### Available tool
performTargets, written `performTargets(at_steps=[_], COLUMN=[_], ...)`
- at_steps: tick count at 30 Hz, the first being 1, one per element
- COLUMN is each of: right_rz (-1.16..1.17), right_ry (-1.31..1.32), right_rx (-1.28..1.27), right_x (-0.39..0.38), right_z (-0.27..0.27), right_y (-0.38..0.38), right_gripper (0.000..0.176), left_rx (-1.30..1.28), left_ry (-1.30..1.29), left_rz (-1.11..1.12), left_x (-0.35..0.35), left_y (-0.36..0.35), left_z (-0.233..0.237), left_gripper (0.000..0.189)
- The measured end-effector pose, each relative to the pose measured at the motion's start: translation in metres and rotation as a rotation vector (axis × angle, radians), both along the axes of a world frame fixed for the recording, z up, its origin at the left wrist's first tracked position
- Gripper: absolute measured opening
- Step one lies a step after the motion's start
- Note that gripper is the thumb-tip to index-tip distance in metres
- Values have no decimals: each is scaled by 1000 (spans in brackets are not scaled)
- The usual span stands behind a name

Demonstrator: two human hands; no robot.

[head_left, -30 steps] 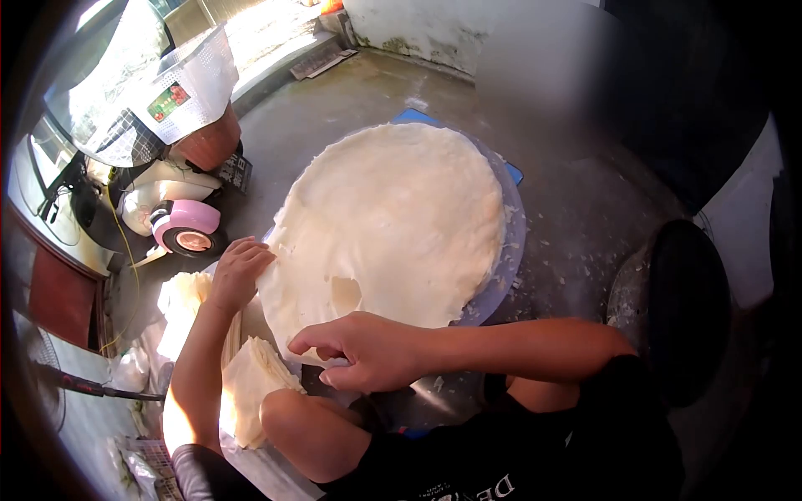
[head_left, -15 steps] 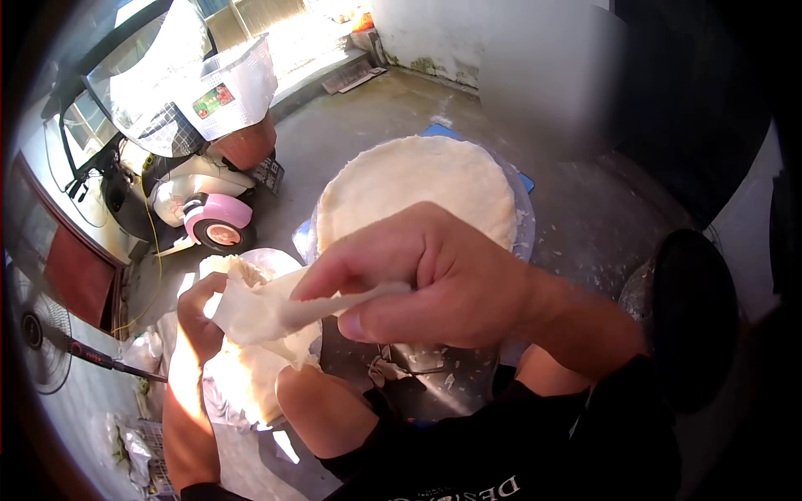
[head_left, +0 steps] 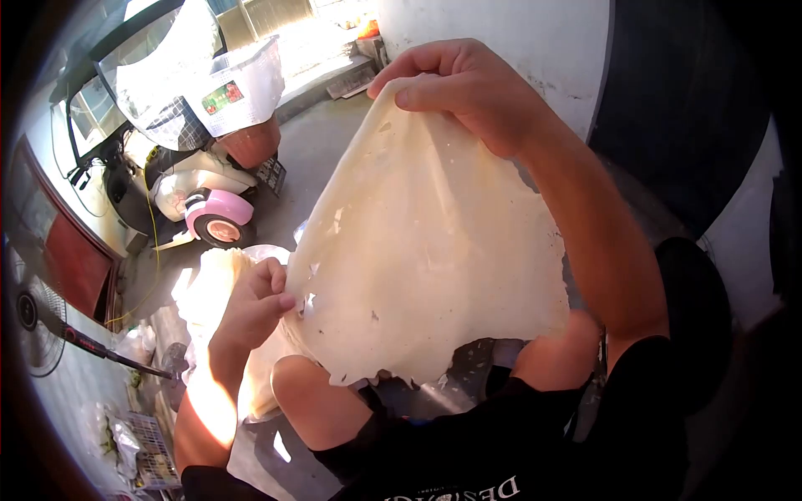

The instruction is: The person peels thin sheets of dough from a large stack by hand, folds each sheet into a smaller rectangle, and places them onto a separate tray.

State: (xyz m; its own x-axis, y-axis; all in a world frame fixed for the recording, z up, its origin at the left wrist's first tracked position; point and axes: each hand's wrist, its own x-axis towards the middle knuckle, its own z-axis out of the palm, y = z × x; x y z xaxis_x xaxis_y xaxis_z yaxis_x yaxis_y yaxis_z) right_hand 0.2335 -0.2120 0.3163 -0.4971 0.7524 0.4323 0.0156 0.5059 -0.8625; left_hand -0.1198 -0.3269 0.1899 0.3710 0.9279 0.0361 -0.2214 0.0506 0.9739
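A thin, pliable cream-coloured sheet (head_left: 426, 242), like a wrapper or skin, hangs spread out before me, with small holes and a ragged lower edge. My right hand (head_left: 472, 88) is raised, pinching its top corner between thumb and fingers. Lower down, my left hand (head_left: 257, 305) has closed fingers at the sheet's left edge, beside a torn hole. Behind that hand, a pile of similar pale sheets (head_left: 219, 271) stands partly in sunlight. The sheet hides whatever lies directly behind it.
At the left is a parked scooter (head_left: 200, 184) with a pink front mudguard and a white plastic basket (head_left: 242, 88). A fan (head_left: 33, 313) and a wire basket (head_left: 154, 451) are at the far left. My bare knees (head_left: 322, 401) are below the sheet.
My right hand has risen up and away, drawing the bunched sheet out to wide. The sheet now covers the round pale stack seen earlier. My left hand has shifted slightly right.
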Motion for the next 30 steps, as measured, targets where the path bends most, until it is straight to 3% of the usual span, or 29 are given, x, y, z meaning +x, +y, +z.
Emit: performTargets(at_steps=[5, 6, 8, 10, 13, 14, 18, 21, 23, 26, 27, 29, 30], right_rz=[-429, -507, -590, -672, -814, -816, -798, -617, -469, -377, -297, -212, -136], right_ry=[-247, -299, -246, -194, -59, -57, -68, -234, -310, -430, -496, -561, -602], right_rx=[195, 261, 323, 382, 565, 598, 648, 656, 492, 367, 344, 319, 215], right_x=[23, 33, 48, 56, 68, 73, 87, 111, 121, 129, 132, 137, 139], right_z=[-12, -9, 9, 23, 27, 20, -53, -137, -189, -241, -252, -259, -253], right_y=[78, 99, 111, 108, 88, 77, 26, -8, -22, -42, -46, -51, -56], right_gripper=[23, 24, 26, 28, 29, 29, 18, 13, 15, 14, 13, 12, 17], left_rx=[266, 401, 825, 1022, 1199, 1279, 1333, 1123, 1003, 729, 721, 606, 602], left_ry=[451, 541, 956, 924, 1025, 1010, 1006, 979, 1034, 1149, 1146, 1230, 1231], left_rz=[207, 271, 463, 611, 804, 818, 687, 514, 362, 178, 169, -152, -153], left_x=[11, 13, 22, 27, 43, 45, 47, 38, 33, 32, 30, 24, 25], left_y=[92, 114, 148, 170, 156, 148, 105, 73, 55, 34, 33, 29, 27], left_z=[30, 43, 84, 113, 138, 131, 59, -32, -83, -121, -124, -121, -117], left_gripper=[37, 40, 44, 49, 41, 30, 22, 27, 29, 29, 29, 28, 28])
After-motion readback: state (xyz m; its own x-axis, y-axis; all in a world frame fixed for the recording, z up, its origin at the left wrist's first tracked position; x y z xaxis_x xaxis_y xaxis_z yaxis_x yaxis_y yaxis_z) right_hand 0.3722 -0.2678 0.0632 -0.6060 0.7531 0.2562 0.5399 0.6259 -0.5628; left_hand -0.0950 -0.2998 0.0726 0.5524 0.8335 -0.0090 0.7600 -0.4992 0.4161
